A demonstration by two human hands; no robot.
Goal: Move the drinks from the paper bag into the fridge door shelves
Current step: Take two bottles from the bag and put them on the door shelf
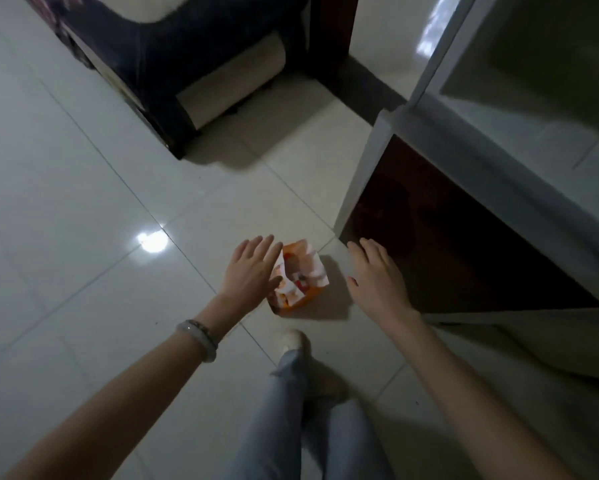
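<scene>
An orange and white paper bag stands open on the tiled floor in front of my feet. Pale items show inside it, too blurred to name. My left hand hovers over the bag's left edge, fingers spread, holding nothing. My right hand reaches down to the right of the bag, also open and apart from it. The fridge stands at the right, its dark lower door facing me and a white-framed door above.
A dark sofa with pale cushions sits at the upper left. Glossy white floor tiles spread across the left and middle. My legs in light jeans and one pale shoe are below the bag.
</scene>
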